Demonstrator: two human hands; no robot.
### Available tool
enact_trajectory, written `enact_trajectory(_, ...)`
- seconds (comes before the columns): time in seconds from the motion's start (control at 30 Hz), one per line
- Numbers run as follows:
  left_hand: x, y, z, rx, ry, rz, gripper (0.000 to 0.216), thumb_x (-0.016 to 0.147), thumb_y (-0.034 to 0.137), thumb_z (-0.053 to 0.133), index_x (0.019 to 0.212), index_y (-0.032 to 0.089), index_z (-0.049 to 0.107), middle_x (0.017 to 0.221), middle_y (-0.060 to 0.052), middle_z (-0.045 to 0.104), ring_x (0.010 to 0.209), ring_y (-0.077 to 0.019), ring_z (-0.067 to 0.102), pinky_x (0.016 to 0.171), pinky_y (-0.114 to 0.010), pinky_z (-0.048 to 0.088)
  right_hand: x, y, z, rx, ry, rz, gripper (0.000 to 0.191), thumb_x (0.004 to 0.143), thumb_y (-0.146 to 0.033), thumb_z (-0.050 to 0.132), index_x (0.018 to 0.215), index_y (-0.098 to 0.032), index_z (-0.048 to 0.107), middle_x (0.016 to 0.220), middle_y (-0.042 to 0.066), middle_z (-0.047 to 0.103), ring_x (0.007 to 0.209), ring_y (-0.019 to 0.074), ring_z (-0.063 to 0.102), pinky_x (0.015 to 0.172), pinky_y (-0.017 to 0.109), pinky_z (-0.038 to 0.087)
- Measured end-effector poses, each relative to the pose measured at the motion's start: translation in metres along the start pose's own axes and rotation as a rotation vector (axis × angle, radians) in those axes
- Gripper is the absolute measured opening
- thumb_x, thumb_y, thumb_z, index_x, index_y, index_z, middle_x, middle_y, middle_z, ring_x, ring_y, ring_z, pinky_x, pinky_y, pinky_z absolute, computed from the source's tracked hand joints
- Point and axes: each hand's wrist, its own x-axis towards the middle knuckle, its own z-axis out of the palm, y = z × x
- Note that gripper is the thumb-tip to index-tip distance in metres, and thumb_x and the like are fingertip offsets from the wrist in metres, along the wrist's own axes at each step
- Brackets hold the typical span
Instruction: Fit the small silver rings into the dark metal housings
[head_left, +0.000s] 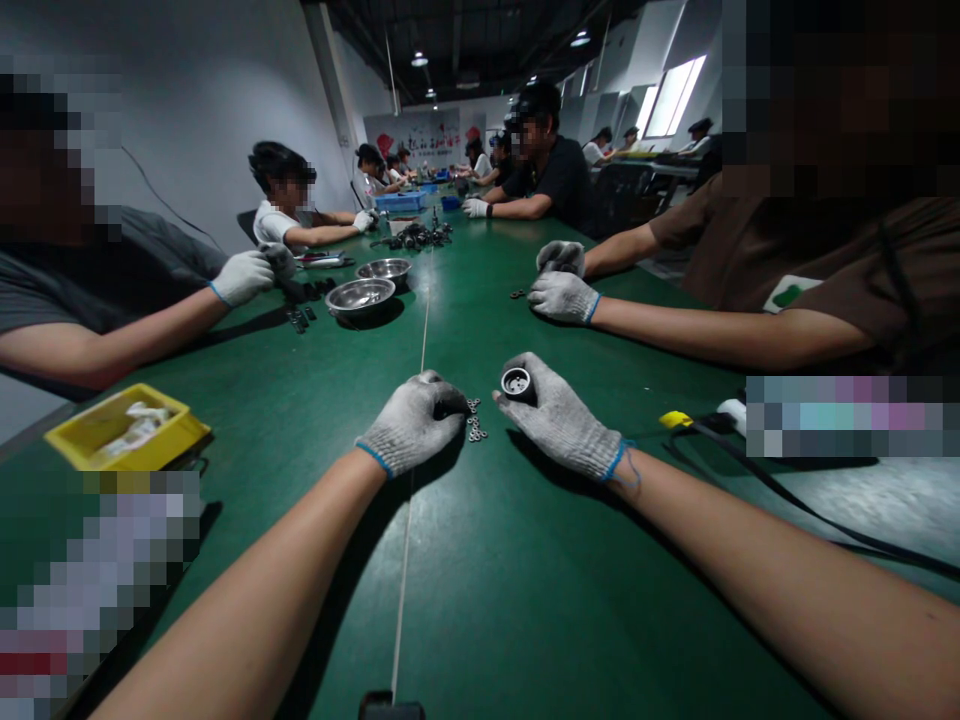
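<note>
Both my hands wear grey knit gloves and rest on the green table (pixel 480 560). My right hand (pixel 559 415) holds a small dark round cap-like part (pixel 517 383) between thumb and fingers, its open end facing up. My left hand (pixel 414 420) is curled into a loose fist, knuckles up, beside a small pile of tiny dark rings (pixel 474 420) that lies between the two hands. What the left fingers hold, if anything, is hidden.
A yellow bin (pixel 127 428) sits at the near left. Two steel bowls (pixel 361 295) stand further up the table beside dark parts (pixel 420 237). Co-workers' gloved hands work at the left (pixel 244 275) and right (pixel 562 295). A black cable (pixel 787 500) runs along the right.
</note>
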Motion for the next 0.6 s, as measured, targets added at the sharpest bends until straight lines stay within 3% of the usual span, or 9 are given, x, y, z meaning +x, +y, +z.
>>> enact_trajectory(0.17, 0.0, -0.0005, 0.0003, 0.014, 0.013, -0.007, 0.016, 0.087, 0.018, 0.067, 0.092, 0.019, 0.082, 0.087, -0.006, 0.073, 0.085, -0.0205, 0.069, 0.083, -0.033, 0.058, -0.0001, 0.0, -0.0008, 0.001, -0.031, 0.01, 0.018, 0.086, -0.032, 0.066, 0.096, -0.022, 0.054, 0.086, 0.002, 0.065, 0.076, 0.0188, 0.059, 0.073, 0.032, 0.051)
enact_trajectory(0.37, -0.0005, -0.0029, -0.001, 0.003, 0.039, -0.067, 0.028, 0.083, 0.008, 0.061, 0.098, 0.02, 0.082, 0.097, -0.006, 0.076, 0.094, -0.0206, 0.071, 0.094, -0.034, 0.058, 0.0005, -0.0017, -0.0017, 0.002, -0.023, 0.016, 0.018, 0.085, -0.032, 0.065, 0.095, -0.022, 0.054, 0.087, 0.003, 0.066, 0.076, 0.019, 0.059, 0.074, 0.032, 0.052)
enact_trajectory(0.6, -0.0003, -0.0031, -0.002, 0.012, -0.011, -0.1, 0.022, 0.088, 0.021, 0.066, 0.099, 0.021, 0.084, 0.094, -0.005, 0.075, 0.088, -0.0196, 0.07, 0.091, -0.033, 0.059, 0.0012, -0.0025, -0.0025, -0.003, -0.029, 0.026, 0.018, 0.085, -0.032, 0.064, 0.096, -0.021, 0.056, 0.088, 0.004, 0.067, 0.077, 0.0197, 0.061, 0.075, 0.033, 0.052)
